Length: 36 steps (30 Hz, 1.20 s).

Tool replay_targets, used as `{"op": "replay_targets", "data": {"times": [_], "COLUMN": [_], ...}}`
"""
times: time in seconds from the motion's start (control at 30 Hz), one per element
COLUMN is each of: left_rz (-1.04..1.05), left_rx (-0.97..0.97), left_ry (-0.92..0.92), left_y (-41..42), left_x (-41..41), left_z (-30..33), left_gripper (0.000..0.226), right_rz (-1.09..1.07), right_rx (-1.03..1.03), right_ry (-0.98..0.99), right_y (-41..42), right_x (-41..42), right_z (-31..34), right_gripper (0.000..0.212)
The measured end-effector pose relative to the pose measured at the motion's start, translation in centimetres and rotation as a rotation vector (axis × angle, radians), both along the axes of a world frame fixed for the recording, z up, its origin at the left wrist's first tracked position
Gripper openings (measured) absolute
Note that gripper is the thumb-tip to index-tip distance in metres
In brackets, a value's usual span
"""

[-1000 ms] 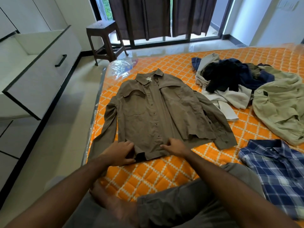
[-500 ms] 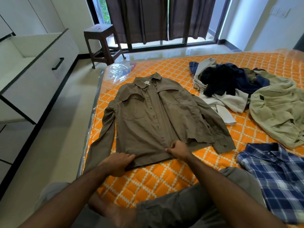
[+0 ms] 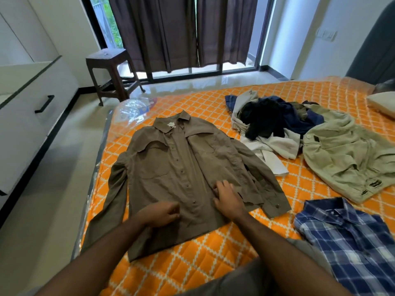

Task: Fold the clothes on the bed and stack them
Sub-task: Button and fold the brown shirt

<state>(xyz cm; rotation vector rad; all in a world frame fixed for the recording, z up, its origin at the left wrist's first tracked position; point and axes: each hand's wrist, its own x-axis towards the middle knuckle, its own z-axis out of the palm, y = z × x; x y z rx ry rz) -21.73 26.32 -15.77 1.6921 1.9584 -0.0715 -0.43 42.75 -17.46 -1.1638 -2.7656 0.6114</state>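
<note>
A brown long-sleeved shirt [image 3: 171,167] lies flat and face up on the orange patterned bed [image 3: 213,263], collar away from me and sleeves spread to both sides. My left hand [image 3: 159,213] rests on its lower front with fingers curled, seemingly pinching the fabric near the button line. My right hand [image 3: 227,196] presses on the shirt's right front panel with its fingers fairly straight. A blue plaid shirt [image 3: 346,238] lies at my right. A beige garment [image 3: 346,159] and a heap of dark and white clothes [image 3: 267,122] lie farther back on the right.
The bed's left edge drops to a tiled floor. An open white drawer [image 3: 32,116] juts out at the left. A dark wooden stool [image 3: 111,71] stands before the curtained window. Clear plastic wrap [image 3: 134,110] lies at the bed's far corner and a pillow [image 3: 382,103] at the far right.
Both hands have left the hem and moved up onto the shirt's front, the right one farther. The view has tilted upward.
</note>
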Motion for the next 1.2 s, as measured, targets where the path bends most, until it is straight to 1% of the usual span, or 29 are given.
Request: {"op": "replay_targets", "data": {"times": [0.07,0.1,0.13,0.2,0.27,0.3,0.33,0.37,0.4,0.43,0.47,0.5,0.53,0.57,0.63,0.7,0.73,0.8,0.83,0.87,0.9,0.93,0.97,1.0,1.03,1.07,1.1,1.13,1.2], "left_rz": [0.022,0.031,0.041,0.099,0.216,0.286,0.365,0.455,0.545,0.623,0.686,0.729,0.761,0.777,0.793,0.817,0.851,0.947,0.988,1.011,1.027,1.047,1.056,1.068,1.1,1.142,1.182,1.201,1.211], "left_rx": [0.181,0.241,0.281,0.304,0.299,0.294,0.298,0.294,0.287,0.28,0.268,0.248,0.224,0.209,0.191,0.191,0.191,0.177,0.182,0.204,0.238,0.277,0.315,0.367,0.421,0.456,0.474,0.458,0.396], "left_ry": [-0.118,-0.155,-0.162,-0.211,-0.318,-0.387,-0.466,-0.565,-0.659,-0.734,-0.785,-0.821,-0.852,-0.884,-0.918,-0.969,-1.018,-1.174,-1.268,-1.34,-1.387,-1.392,-1.347,-1.234,-1.12,-1.053,-1.068,-1.117,-1.211], "left_y": [3.3,4.3,6.1,8.7,10.9,12.1,13.1,14.2,15.2,16.1,16.9,17.7,18.6,19.3,20.6,21.9,22.5,23.7,24.0,24.3,24.3,24.3,24.0,23.8,23.4,22.8,22.0,21.1,19.2], "left_x": [0.6,1.1,1.3,1.8,1.9,1.9,1.8,1.7,1.9,2.1,2.3,2.6,2.7,2.8,3.0,3.3,3.5,3.9,4.1,4.0,3.7,3.2,2.5,1.6,0.7,0.0,-0.5,-0.6,-0.8], "left_z": [-0.2,-0.6,-0.8,-1.5,-1.9,-2.1,-2.1,-2.1,-2.0,-1.7,-1.3,-1.1,-1.2,-1.1,-1.0,-1.0,-0.7,-0.6,-0.1,0.0,0.2,0.3,0.4,0.4,0.3,-0.1,-0.3,-0.2,-0.5], "left_gripper": [0.027,0.027,0.026,0.029,0.034,0.034,0.033,0.031,0.027,0.023,0.021,0.021,0.023,0.025,0.03,0.032,0.033,0.039,0.043,0.045,0.043,0.039,0.036,0.036,0.035,0.032,0.029,0.028,0.031], "right_rz": [-0.038,-0.059,-0.09,-0.133,-0.16,-0.186,-0.204,-0.222,-0.281,-0.4,-0.557,-0.709,-0.841,-0.922,-0.962,-0.922,-0.871,-0.721,-0.634,-0.566,-0.493,-0.365,-0.164,0.041,0.181,0.227,0.206,0.139,-0.018], "right_rx": [0.041,0.033,0.038,0.066,0.004,-0.127,-0.338,-0.563,-0.744,-0.893,-1.004,-1.066,-1.103,-1.118,-1.141,-1.156,-1.176,-1.223,-1.232,-1.21,-1.135,-1.062,-1.027,-1.045,-1.046,-1.028,-0.972,-0.85,-0.504], "right_ry": [-0.147,-0.214,-0.235,-0.214,-0.125,-0.022,0.119,0.308,0.537,0.763,0.954,1.086,1.16,1.173,1.126,1.105,1.125,1.174,1.181,1.142,1.011,0.82,0.615,0.419,0.282,0.211,0.188,0.205,0.215], "right_y": [1.6,1.7,2.6,3.8,5.3,6.6,7.6,8.9,10.2,11.3,12.3,13.4,14.6,15.4,16.5,16.6,16.2,14.9,14.0,13.1,12.2,11.4,10.7,10.0,9.4,9.2,8.9,9.0,9.7], "right_x": [-0.2,-0.2,-0.4,-0.7,-0.9,-0.9,-0.7,-0.3,0.3,1.0,1.7,2.5,3.3,4.0,4.9,5.2,5.2,5.1,4.8,4.6,4.4,4.1,3.9,3.8,3.9,3.9,3.9,4.0,4.7], "right_z": [-0.6,-0.8,-1.1,-1.4,-0.7,-0.5,0.3,1.1,1.8,2.6,3.2,3.3,3.0,2.6,1.7,2.0,2.7,4.1,4.5,4.6,4.5,4.4,4.0,3.8,3.5,3.0,2.7,2.2,0.5], "right_gripper": [0.05,0.055,0.056,0.043,0.025,0.017,0.008,0.008,0.012,0.014,0.017,0.022,0.025,0.026,0.028,0.025,0.023,0.024,0.024,0.024,0.025,0.026,0.021,0.012,0.018,0.029,0.034,0.033,0.024]}}
